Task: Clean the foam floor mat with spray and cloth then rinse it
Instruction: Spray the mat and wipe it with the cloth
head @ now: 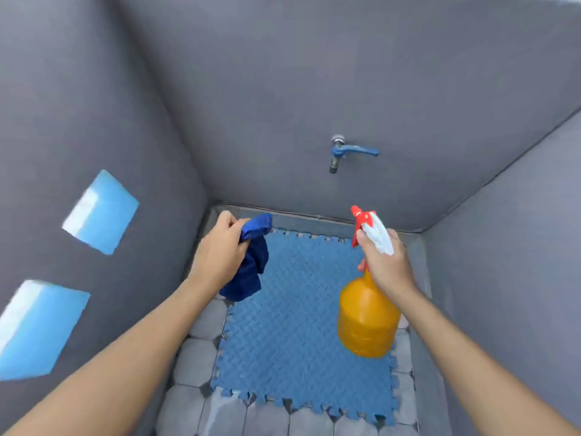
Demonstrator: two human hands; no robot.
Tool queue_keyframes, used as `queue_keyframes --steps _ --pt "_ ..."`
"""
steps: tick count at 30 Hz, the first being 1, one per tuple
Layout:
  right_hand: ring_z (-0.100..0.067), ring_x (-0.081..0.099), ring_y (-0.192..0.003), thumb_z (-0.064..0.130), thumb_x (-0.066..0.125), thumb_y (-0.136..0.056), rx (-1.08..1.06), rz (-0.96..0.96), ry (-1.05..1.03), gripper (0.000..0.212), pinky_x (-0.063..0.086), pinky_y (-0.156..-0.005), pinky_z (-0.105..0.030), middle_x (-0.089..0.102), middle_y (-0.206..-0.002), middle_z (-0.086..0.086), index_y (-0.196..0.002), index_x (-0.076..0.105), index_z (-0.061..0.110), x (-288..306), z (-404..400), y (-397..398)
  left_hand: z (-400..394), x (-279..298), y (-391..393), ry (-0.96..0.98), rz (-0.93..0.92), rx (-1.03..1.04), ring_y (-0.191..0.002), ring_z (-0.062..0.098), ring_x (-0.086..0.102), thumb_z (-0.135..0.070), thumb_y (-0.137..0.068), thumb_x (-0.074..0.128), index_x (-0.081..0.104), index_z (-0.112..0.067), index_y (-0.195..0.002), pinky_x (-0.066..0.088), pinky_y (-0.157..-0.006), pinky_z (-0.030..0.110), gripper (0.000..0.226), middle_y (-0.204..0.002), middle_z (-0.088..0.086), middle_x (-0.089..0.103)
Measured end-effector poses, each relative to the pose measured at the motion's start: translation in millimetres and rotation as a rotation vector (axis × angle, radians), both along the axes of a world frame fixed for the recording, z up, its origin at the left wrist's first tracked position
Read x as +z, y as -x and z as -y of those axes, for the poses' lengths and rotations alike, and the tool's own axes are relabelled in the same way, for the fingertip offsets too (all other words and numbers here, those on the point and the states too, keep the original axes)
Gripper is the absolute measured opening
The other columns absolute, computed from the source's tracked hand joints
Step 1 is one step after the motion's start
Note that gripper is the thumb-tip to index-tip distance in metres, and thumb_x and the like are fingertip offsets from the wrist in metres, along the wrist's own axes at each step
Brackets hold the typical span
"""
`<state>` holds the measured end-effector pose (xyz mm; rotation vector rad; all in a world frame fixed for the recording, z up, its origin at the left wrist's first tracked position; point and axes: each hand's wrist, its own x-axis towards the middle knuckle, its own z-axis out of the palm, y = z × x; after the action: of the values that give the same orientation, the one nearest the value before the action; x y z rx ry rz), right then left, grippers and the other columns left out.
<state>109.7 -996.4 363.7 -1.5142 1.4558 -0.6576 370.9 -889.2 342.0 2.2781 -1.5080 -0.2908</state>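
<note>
The right hand (388, 265) is wrapped round the neck of an orange plastic spray bottle with a red-and-white trigger head (366, 313), fingers curled below the trigger and the index finger lying up by the white part of the head. The bottle hangs with its body towards the person and its red nozzle pointing away and down, so the grip looks chosen for squeezing the trigger with one hand while aiming at the floor below.

The left hand (220, 253) is closed on a bunched dark blue cloth (253, 262), most of which dangles loose under the fist. Holding it off to the side keeps it out of the spray path yet ready for wiping; both tools are raised above the work, neither touching it.

Beneath them the blue foam floor mat with a ridged surface and jigsaw edges (292, 325) lies flat on the grey tiled floor (201, 354), filling most of the floor, its far edge near the back wall and its right edge close along the right wall. It probably lies there because the blue-handled wall tap (345, 152) is directly above its far edge, handy for rinsing later.

Judging by this, spraying has not yet begun.
</note>
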Motion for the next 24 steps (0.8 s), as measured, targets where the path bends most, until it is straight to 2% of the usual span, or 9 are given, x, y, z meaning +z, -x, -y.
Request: queue_keyframes --steps 3,5,7,9,12,16,20,22,24 --pt "-0.005 0.059 -0.045 0.029 0.057 -0.097 0.089 -0.091 -0.168 0.028 0.049 -0.05 -0.025 0.061 -0.071 -0.012 -0.084 0.063 0.005 -139 -21 6 -26 -130 -10 -0.187 0.184 -0.096 -0.09 0.032 0.058 -0.016 -0.091 0.053 0.05 -0.02 -0.137 0.045 -0.067 0.039 0.046 -0.105 0.008 0.05" --pt "-0.015 0.057 -0.051 0.03 0.057 -0.097 0.144 -0.154 -0.189 0.034 0.054 -0.059 -0.04 0.057 -0.061 -0.008 -0.078 0.061 0.002 -222 -31 6 -40 -217 -15 -0.269 0.266 -0.186 -0.095 0.033 0.059 -0.011 -0.085 0.058 0.049 -0.016 -0.135 0.048 -0.067 0.04 0.051 -0.109 0.009 0.057" --pt "-0.02 0.054 -0.051 0.032 0.057 -0.097 0.186 -0.227 -0.192 0.04 0.056 -0.062 -0.047 0.053 -0.054 -0.005 -0.077 0.061 -0.003 -285 -31 1 -57 -294 -9 -0.323 0.271 -0.262 -0.08 0.033 0.064 -0.003 -0.068 0.072 0.061 -0.008 -0.113 0.052 -0.057 0.038 0.047 -0.093 0.01 0.065" --pt "-0.027 0.06 -0.058 0.035 0.057 -0.096 0.236 -0.27 -0.181 0.043 0.057 -0.063 -0.047 0.061 -0.065 -0.017 -0.08 0.062 -0.005 -337 -28 -8 -81 -371 7 -0.337 0.27 -0.306 -0.051 0.028 0.062 -0.002 -0.042 0.084 0.061 -0.008 -0.086 0.045 -0.036 0.029 0.05 -0.067 0.008 0.062" --pt "-0.033 0.064 -0.071 0.043 0.057 -0.093 0.298 -0.334 -0.11 0.045 0.055 -0.069 -0.045 0.067 -0.079 -0.018 -0.081 0.063 0.0 -389 -22 -22 -114 -463 29 -0.33 0.223 -0.33 -0.04 0.021 0.057 -0.026 -0.039 0.086 0.049 -0.016 -0.086 0.032 -0.028 0.023 0.061 -0.065 0.002 0.058" --pt "-0.027 0.062 -0.077 0.057 0.066 -0.082 0.306 -0.421 -0.024 0.043 0.049 -0.073 -0.038 0.066 -0.076 -0.005 -0.09 0.069 0.015 -426 -17 -37 -116 -512 27 -0.153 0.219 -0.233 -0.04 0.02 0.055 -0.045 -0.063 0.054 0.045 -0.021 -0.086 0.027 -0.031 0.022 0.035 -0.069 -0.002 0.054" --pt "-0.022 0.061 -0.073 0.051 0.074 -0.075 0.223 -0.248 -0.199 0.045 0.055 -0.068 -0.038 0.058 -0.072 0.0 -0.09 0.062 0.011 -430 -15 -44 -106 -510 24 -0.094 0.278 -0.182 -0.044 0.021 0.056 -0.043 -0.07 0.046 0.058 -0.016 -0.077 0.031 -0.035 0.023 0.03 -0.066 -0.002 0.057" --pt "-0.016 0.056 -0.065 0.04 0.077 -0.078 0.236 -0.098 -0.331 0.035 0.061 -0.064 -0.037 0.049 -0.072 -0.001 -0.089 0.06 0.011 -429 -15 -39 -109 -513 25 -0.054 0.302 -0.184 -0.054 0.024 0.056 -0.039 -0.071 0.046 0.06 -0.013 -0.077 0.038 -0.051 0.032 0.03 -0.069 0.001 0.058" --pt "-0.01 0.054 -0.058 0.037 0.077 -0.079 0.265 -0.04 -0.347 0.029 0.059 -0.057 -0.031 0.047 -0.067 -0.001 -0.082 0.059 0.015 -431 -17 -34 -110 -519 22 -0.034 0.334 -0.213 -0.081 0.029 0.061 -0.037 -0.071 0.047 0.063 -0.011 -0.092 0.038 -0.081 0.041 0.037 -0.089 0.005 0.063"
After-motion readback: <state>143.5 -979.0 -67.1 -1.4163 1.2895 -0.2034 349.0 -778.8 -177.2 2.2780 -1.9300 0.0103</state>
